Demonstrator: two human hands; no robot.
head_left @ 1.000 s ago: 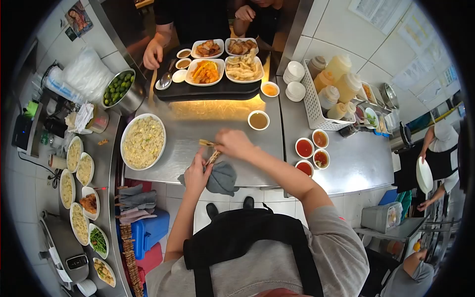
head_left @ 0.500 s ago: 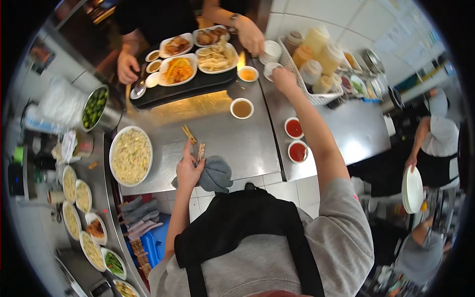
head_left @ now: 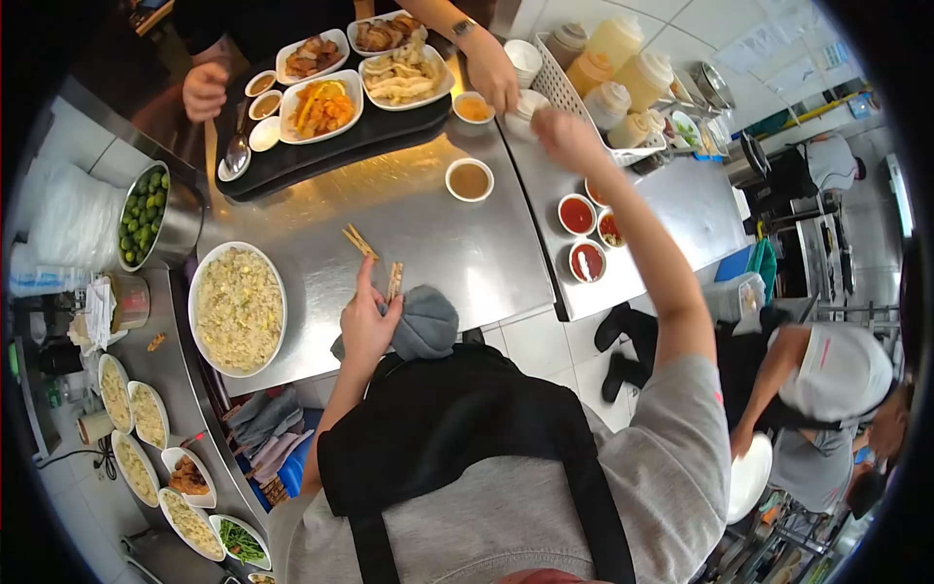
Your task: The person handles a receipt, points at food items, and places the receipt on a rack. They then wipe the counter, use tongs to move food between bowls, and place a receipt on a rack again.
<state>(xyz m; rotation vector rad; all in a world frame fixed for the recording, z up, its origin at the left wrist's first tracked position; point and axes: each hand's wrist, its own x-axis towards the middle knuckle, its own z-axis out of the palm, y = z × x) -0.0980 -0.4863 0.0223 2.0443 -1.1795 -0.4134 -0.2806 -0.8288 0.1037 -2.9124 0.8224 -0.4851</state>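
Note:
My left hand (head_left: 367,323) is at the counter's near edge, index finger stretched forward and the other fingers curled over a grey cloth (head_left: 428,319). One wooden clothespin (head_left: 394,280) lies by its thumb; another clothespin (head_left: 358,241) lies just past the index fingertip. Blurred by motion, my right hand (head_left: 569,141) reaches out at the right and pinches a small white bowl (head_left: 521,123). A person's hand (head_left: 493,78) across the counter is close to it, beside a stack of white bowls (head_left: 523,60). Red sauce cups (head_left: 577,214) stand under my right forearm.
A black tray (head_left: 321,167) with several filled dishes stands at the far side. Brown (head_left: 470,180) and orange sauce cups (head_left: 474,108) sit near it. Left are fried rice (head_left: 235,310) and a pot of green limes (head_left: 146,216). A bottle basket (head_left: 574,90) is right; people work behind.
The view has shifted, and more red sauce cups show beneath my right arm. The other person's left-side hand has lifted off the tray edge. My left hand stays by the cloth.

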